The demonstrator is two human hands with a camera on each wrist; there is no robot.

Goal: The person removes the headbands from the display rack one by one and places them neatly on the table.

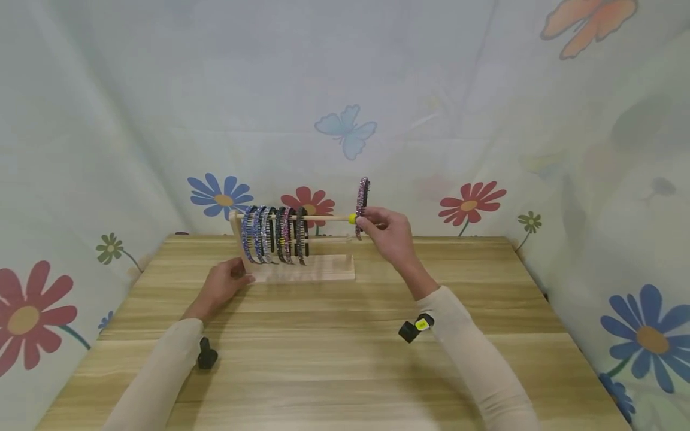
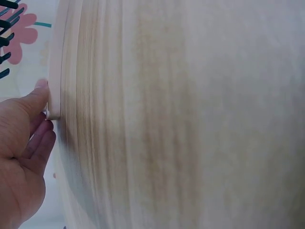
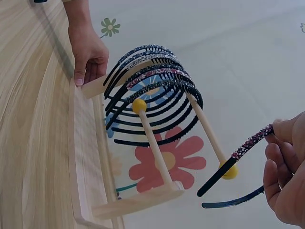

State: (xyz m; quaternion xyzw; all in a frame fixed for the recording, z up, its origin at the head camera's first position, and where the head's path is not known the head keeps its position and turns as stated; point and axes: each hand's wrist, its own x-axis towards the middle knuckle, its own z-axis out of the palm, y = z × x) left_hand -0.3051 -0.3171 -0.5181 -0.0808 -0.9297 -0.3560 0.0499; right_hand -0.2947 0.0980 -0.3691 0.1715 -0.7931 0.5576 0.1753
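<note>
Right wrist view shows the pink-glittered headband (image 3: 254,142) between the thumb and curled fingers of the right hand (image 3: 291,183), pinched near a yellow ball (image 3: 232,172), while the left hand (image 3: 89,51) grips the wooden stand (image 3: 87,157)

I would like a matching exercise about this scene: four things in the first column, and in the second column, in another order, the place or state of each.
Column one
1. Person's bare left hand
2. Pink-and-dark glittery headband with black teeth
3. Row of glittery, curved headbands
4. Pale wooden stand with round rods

Column two
A. Hanging on the upper wooden rod
B. Standing on the striped wood-grain table
C. Holding the end of the stand's base
D. Held in the person's bare right hand

Right pairs: 1-C, 2-D, 3-A, 4-B.
</note>
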